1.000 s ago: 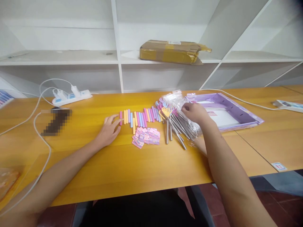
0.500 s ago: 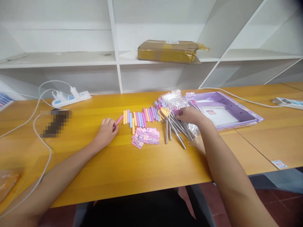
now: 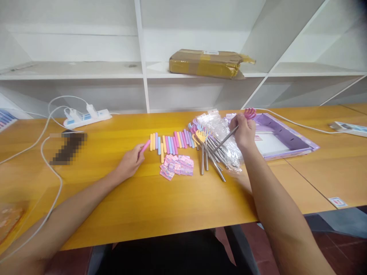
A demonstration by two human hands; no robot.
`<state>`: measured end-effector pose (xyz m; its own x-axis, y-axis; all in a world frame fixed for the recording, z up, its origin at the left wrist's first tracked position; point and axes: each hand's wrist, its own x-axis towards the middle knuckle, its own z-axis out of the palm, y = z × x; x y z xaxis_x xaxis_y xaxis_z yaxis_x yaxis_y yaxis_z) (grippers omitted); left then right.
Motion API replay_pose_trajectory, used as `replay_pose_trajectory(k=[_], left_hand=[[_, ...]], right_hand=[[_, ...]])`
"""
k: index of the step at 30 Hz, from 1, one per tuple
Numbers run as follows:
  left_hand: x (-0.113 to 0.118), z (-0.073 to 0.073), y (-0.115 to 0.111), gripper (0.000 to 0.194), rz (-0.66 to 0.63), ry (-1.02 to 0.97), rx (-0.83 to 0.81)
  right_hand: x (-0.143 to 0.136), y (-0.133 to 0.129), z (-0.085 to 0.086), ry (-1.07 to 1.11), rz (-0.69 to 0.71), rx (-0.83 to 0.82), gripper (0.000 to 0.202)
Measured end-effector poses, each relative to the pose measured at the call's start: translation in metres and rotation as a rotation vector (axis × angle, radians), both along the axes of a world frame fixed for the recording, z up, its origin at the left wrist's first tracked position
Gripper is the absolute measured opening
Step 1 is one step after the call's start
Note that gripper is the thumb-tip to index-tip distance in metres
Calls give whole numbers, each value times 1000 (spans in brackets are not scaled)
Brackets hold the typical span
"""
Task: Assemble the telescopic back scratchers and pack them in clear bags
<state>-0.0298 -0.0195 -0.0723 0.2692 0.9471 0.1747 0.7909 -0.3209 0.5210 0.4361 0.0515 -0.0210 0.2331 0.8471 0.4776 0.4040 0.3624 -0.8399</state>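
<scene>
My left hand [image 3: 132, 160] is closed on a pink handle sleeve [image 3: 145, 146], its tip pointing up and away. In my right hand [image 3: 243, 130] is a back scratcher with a pink claw head [image 3: 250, 113] and a metal rod [image 3: 228, 138] slanting down to the left. Below that hand lies a pile of back scratchers [image 3: 210, 154] with bare metal rods; a yellow claw head [image 3: 201, 135] is on top. Between the hands, a row of coloured handle sleeves [image 3: 172, 145] in yellow, purple, blue and pink rests on the table. Pink printed cards [image 3: 177, 167] are heaped just in front.
Clear plastic bags [image 3: 219, 126] lie behind the pile. A purple box tray [image 3: 286, 139] stands at the right. White power strips [image 3: 87, 119] and cables lie at the back left and far right. A taped carton [image 3: 206, 63] sits on the white shelf [image 3: 86, 70] behind the table.
My right hand has lifted a pink-headed back scratcher from the pile, moving up and right. My left hand has shifted slightly, and the pink sleeve it holds is now tilted up more.
</scene>
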Motion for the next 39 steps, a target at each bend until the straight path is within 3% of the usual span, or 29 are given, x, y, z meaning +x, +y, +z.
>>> replay_pose_trajectory(k=[2, 4, 6, 9, 13, 21, 33, 39], left_hand=[[3, 2, -4, 42, -96, 27, -38], [6, 4, -8, 44, -190, 33, -67], [9, 4, -11, 44, -237, 22, -88], [10, 3, -14, 44, -205, 14, -110], [10, 2, -15, 44, -192, 10, -114], [10, 0, -17, 48, -256, -26, -99], [11, 7, -20, 45, -213, -187, -100], [13, 8, -18, 42, -207, -171, -103]], right_hand=[[-17, -3, 2, 255, 98, 111, 56], [-36, -8, 4, 420, 206, 105, 54], [-55, -15, 4, 484, 340, 6, 49], [-79, -27, 0, 512, 527, -150, 45], [-99, -38, -6, 513, 653, -227, 40], [-106, -42, -9, 529, 647, -202, 36], [-106, -41, -12, 563, 596, -179, 37], [-106, -41, -12, 527, 604, -144, 38]])
